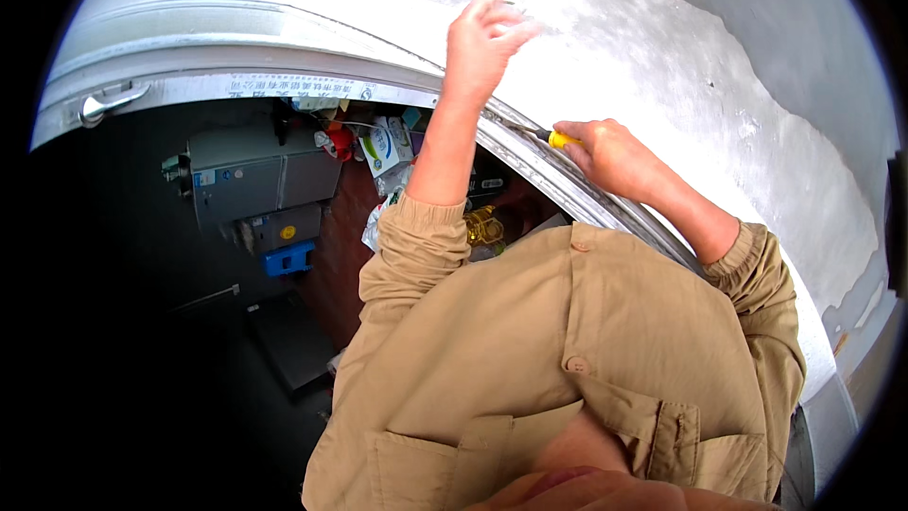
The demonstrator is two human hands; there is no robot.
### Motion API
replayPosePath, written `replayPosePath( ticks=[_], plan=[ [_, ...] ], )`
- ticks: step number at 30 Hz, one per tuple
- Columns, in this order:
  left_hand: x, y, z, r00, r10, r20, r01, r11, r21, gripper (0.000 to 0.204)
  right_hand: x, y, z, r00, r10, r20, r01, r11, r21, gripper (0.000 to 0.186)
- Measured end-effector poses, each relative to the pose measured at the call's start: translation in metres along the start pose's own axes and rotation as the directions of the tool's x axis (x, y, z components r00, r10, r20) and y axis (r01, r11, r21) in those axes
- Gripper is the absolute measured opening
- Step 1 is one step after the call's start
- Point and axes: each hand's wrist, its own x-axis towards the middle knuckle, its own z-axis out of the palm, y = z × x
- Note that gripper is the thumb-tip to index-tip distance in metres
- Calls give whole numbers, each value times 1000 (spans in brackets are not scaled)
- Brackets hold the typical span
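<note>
Here, in the head view, the right grip [615, 159] is closed on the handle of a yellow-handled tool [544, 134], which lies at the metal frame [591, 191]. The tool's long axis runs roughly along the frame, its dark shaft pointing left and far. It projects from the left, far side of the right grip. Farther left, the left grip [478, 55] is raised, fingers blurred, apart from the tool; one cannot tell whether it holds anything.
</note>
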Motion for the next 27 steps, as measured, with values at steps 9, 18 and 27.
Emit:
replayPosePath(
  ticks=[9, 18, 27],
  plan=[
    [-87, -115, -30, 922, 249, -295, -80, 871, 484, 20, 40, -11, -8, 991, -79, -108, 78, 997, -11, 27],
    [-81, -138, -25, 881, 285, -378, -62, 861, 505, 24, 174, -31, 21, 978, -206, -33, 179, 908, -379, 17],
    [-81, -137, -25, 854, 321, -409, -105, 877, 469, 17, 250, -71, 38, 949, -253, 191, 317, 759, -569, 18]
  ],
)
